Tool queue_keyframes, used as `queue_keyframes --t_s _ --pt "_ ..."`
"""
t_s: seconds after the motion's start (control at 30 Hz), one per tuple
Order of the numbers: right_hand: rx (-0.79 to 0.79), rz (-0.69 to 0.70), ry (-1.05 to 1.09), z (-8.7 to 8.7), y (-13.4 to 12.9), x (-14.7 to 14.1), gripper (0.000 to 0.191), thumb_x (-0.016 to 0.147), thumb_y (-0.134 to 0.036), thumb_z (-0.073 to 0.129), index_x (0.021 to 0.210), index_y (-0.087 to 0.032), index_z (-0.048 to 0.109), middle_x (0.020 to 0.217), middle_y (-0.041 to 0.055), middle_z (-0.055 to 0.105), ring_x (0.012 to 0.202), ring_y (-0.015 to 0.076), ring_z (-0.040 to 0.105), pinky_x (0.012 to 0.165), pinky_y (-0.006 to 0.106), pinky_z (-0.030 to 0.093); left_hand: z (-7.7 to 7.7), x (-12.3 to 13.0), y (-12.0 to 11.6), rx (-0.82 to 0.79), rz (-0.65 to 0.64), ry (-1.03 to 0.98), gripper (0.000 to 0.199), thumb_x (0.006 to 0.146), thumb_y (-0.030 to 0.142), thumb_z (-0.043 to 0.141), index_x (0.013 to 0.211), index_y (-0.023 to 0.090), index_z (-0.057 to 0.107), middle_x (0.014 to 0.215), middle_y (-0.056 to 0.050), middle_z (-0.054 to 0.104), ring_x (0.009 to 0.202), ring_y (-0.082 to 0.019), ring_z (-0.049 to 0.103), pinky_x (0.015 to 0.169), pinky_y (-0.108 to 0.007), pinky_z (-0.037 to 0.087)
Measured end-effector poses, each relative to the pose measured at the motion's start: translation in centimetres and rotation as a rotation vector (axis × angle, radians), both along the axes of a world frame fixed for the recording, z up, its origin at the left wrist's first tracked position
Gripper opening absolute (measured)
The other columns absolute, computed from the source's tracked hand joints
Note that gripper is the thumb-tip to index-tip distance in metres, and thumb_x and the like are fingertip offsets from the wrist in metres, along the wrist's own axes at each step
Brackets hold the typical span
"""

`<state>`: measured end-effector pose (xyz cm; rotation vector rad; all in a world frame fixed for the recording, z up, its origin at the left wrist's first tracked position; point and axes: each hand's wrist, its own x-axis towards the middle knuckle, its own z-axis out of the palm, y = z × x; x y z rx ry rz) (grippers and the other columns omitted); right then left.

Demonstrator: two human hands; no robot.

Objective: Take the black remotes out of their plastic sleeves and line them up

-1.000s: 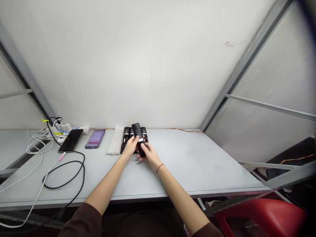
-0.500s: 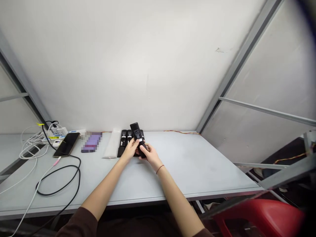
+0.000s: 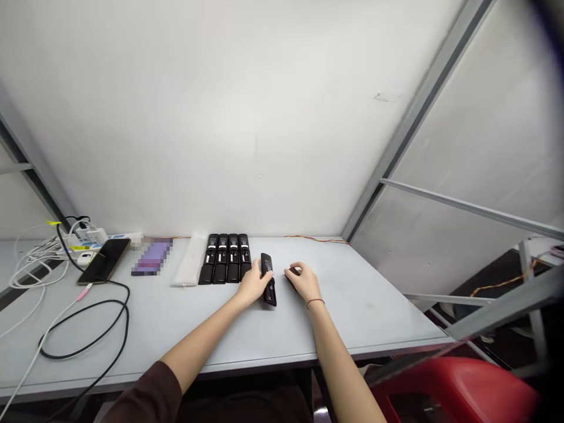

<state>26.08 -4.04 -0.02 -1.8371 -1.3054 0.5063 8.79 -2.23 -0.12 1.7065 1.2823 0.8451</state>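
My left hand [image 3: 253, 284] is closed around a black remote control [image 3: 268, 265], tilted on its side over the table, back uncovered and battery compartment showing. To the right, my right hand [image 3: 305, 282] pinches a small dark piece [image 3: 291, 276] near the tabletop; it looks like the remote's battery cover, mostly hidden by my fingers. Beyond my left hand, several black remote controls [image 3: 221, 258] lie side by side, backs up, with their battery compartments uncovered.
A translucent white plastic sleeve [image 3: 190, 261] lies left of the row. Further left are a pixelated purple item [image 3: 153, 257], a dark phone [image 3: 104, 260], a power strip [image 3: 126, 239] and tangled cables [image 3: 86, 352] on the table [image 3: 352, 311]. A red stool [image 3: 467, 382] stands below right.
My hands have come apart and moved nearer the table. The remote, held in both hands before, is now in my left hand with its compartment uncovered. My right hand has moved right with the dark piece.
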Motion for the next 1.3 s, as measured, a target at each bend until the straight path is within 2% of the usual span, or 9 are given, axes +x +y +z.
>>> queue_keyframes --t_s 0.13,0.27,0.37,0.47,0.67,0.73,0.87,1.1,1.3 --pt "-0.012 0.041 -0.041 -0.5 0.2 -0.4 0.021 0.07 -0.038 0.057 0.083 -0.021 0.06 0.078 0.0054 0.065 0.077 0.0235 0.06 0.074 0.036 0.043 -0.4 1.0 -0.9 0.136 -0.025 0.191 0.04 0.084 0.038 0.047 0.12 0.02 0.048 0.104 -0.016 0.062 0.099 -0.029 0.058 0.085 -0.038 0.039" --pt "0.029 0.061 -0.134 -1.3 0.6 -0.6 0.021 0.072 -0.037 0.058 0.082 -0.019 0.059 0.083 0.008 0.063 0.085 0.0249 0.058 0.083 0.037 0.04 0.8 0.2 -2.0 0.207 -0.042 0.37 0.029 0.087 0.036 0.042 0.107 0.02 0.055 0.1 -0.016 0.059 0.094 -0.029 0.06 0.082 -0.038 0.04" --pt "0.094 0.024 -0.237 -1.9 0.9 -0.5 0.023 0.073 -0.037 0.058 0.086 -0.018 0.059 0.09 0.0115 0.062 0.092 0.027 0.055 0.09 0.04 0.036 1.6 -0.9 -3.7 0.354 -0.225 0.491 0.025 0.086 0.04 0.045 0.094 0.022 0.059 0.1 -0.014 0.057 0.09 -0.026 0.059 0.076 -0.035 0.042" --pt "0.114 0.001 -0.261 -2.3 1.1 -0.4 0.028 0.077 -0.038 0.054 0.094 -0.017 0.058 0.097 0.0134 0.061 0.097 0.0271 0.053 0.093 0.041 0.034 1.5 -1.7 -5.0 0.484 -0.409 0.598 0.021 0.084 0.039 0.051 0.091 0.022 0.06 0.095 -0.011 0.059 0.086 -0.024 0.058 0.071 -0.033 0.042" --pt "0.084 0.022 -0.327 -2.7 0.8 -0.4 0.027 0.077 -0.032 0.05 0.096 -0.015 0.06 0.099 0.0122 0.06 0.098 0.0249 0.053 0.092 0.038 0.035 -0.1 -2.0 -4.5 0.743 -0.527 0.671 0.019 0.089 0.03 0.044 0.088 0.018 0.06 0.09 -0.009 0.06 0.086 -0.02 0.054 0.073 -0.033 0.038" --pt "0.095 0.023 -0.352 -2.9 0.8 -0.4 0.027 0.077 -0.031 0.05 0.096 -0.015 0.06 0.096 0.0114 0.061 0.096 0.0246 0.054 0.09 0.037 0.036 -0.2 -1.9 -3.8 0.819 -0.517 0.713 0.02 0.09 0.029 0.042 0.09 0.018 0.059 0.09 -0.008 0.061 0.087 -0.02 0.053 0.074 -0.033 0.036" --pt "0.135 0.048 -0.395 -3.4 0.8 -0.3 0.025 0.078 -0.031 0.05 0.094 -0.015 0.06 0.096 0.0111 0.062 0.094 0.0242 0.055 0.089 0.037 0.037 0.2 -1.7 -1.5 0.85 -0.389 0.841 0.021 0.091 0.029 0.039 0.092 0.018 0.058 0.093 -0.007 0.062 0.09 -0.02 0.052 0.073 -0.034 0.034" --pt "0.152 0.064 -0.418 -4.0 0.6 -0.8 0.02 0.077 -0.03 0.051 0.091 -0.019 0.061 0.094 0.0101 0.062 0.093 0.0252 0.054 0.085 0.039 0.039 0.5 -1.6 3.3 0.712 -0.224 0.907 0.021 0.091 0.026 0.041 0.096 0.016 0.059 0.1 -0.009 0.062 0.094 -0.022 0.053 0.078 -0.036 0.033" --pt "0.221 0.157 -0.381 -3.7 0.2 -1.4 0.022 0.075 -0.022 0.05 0.094 -0.017 0.059 0.099 0.0105 0.06 0.095 0.025 0.052 0.087 0.039 0.04 0.4 -0.8 4.4 0.597 -0.172 0.91 0.021 0.089 0.025 0.042 0.098 0.016 0.058 0.103 -0.01 0.062 0.095 -0.023 0.054 0.08 -0.038 0.033"
